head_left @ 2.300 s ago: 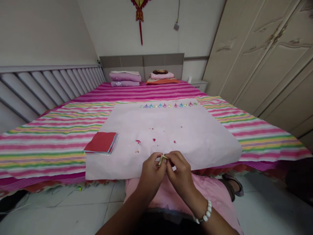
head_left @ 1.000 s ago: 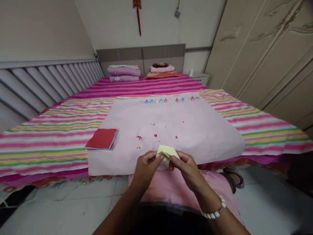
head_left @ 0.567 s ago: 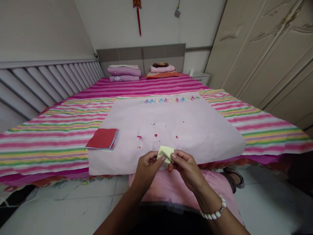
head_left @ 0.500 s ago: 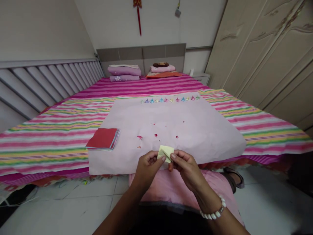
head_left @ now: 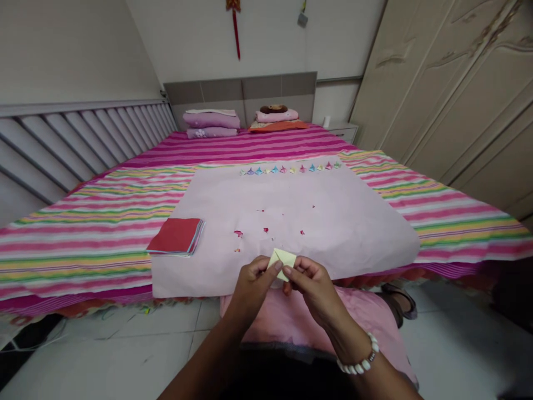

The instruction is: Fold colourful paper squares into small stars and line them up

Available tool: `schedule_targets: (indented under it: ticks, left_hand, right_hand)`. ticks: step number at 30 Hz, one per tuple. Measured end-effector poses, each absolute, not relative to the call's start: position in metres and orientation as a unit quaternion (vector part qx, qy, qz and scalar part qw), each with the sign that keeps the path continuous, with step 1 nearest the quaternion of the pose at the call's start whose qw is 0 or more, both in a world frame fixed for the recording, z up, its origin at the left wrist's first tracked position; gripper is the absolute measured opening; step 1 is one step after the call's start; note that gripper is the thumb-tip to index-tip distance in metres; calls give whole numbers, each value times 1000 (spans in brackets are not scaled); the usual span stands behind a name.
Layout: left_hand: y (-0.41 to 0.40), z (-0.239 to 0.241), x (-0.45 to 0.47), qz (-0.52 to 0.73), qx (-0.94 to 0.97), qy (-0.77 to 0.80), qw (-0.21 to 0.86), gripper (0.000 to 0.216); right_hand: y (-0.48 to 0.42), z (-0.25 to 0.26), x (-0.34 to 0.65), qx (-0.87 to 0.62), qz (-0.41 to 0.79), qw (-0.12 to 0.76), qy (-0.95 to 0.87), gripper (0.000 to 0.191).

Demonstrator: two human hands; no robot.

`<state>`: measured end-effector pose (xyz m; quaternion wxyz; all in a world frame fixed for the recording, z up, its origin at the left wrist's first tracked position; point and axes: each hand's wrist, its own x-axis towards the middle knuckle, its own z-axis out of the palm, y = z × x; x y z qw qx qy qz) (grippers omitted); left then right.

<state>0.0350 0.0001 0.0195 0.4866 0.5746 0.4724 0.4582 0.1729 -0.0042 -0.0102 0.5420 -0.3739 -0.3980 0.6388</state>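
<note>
Both hands pinch a small folded piece of pale yellow paper (head_left: pixel 283 258) just over the near edge of the bed. My left hand (head_left: pixel 255 286) grips its left side with thumb and fingers closed. My right hand (head_left: pixel 311 288), with a white bead bracelet on the wrist, pinches its right side. Under the paper lies a large pale pink sheet (head_left: pixel 333 222) spread on the bed. A row of several small coloured folded paper pieces (head_left: pixel 290 168) lines the sheet's far edge.
A stack of square coloured papers with red on top (head_left: pixel 176 235) lies left of the hands. Tiny red scraps (head_left: pixel 238 234) dot the sheet. The striped bedspread (head_left: pixel 83 222), pillows (head_left: pixel 212 126) at the headboard, a slatted wall left and a wardrobe (head_left: pixel 458 100) right surround it.
The yellow paper was a tiny bundle, then spread wider between the hands, and is now folded smaller again with the fingers drawn close together. The view has tilted slightly downward.
</note>
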Motion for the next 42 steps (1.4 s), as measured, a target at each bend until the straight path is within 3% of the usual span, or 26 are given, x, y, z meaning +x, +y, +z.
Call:
schedule_targets:
  ticks: [7, 15, 22, 28, 34, 42]
  left_hand:
    - [3, 21, 42, 468, 498, 479, 551, 24]
    - [2, 15, 43, 471, 504, 480, 542, 40]
    - [4, 13, 42, 454, 461, 482, 591, 43]
    - [6, 18, 33, 493, 471, 458, 571, 43]
    - [4, 8, 28, 496, 485, 410, 592, 24]
    - [2, 6, 22, 518, 518, 435, 524, 20]
  right_hand:
    - [-7, -9, 169, -371, 642, 542, -394, 23]
    - [-11, -11, 168, -353, 674, 499, -415, 25]
    - [-13, -15, 169, -359, 663, 510, -414, 24]
    - [-11, -22, 172, -374, 643, 544, -388, 23]
    - [-10, -18, 172, -375, 624, 540, -423, 21]
    - [-8, -16, 177, -391, 613, 538, -426, 20]
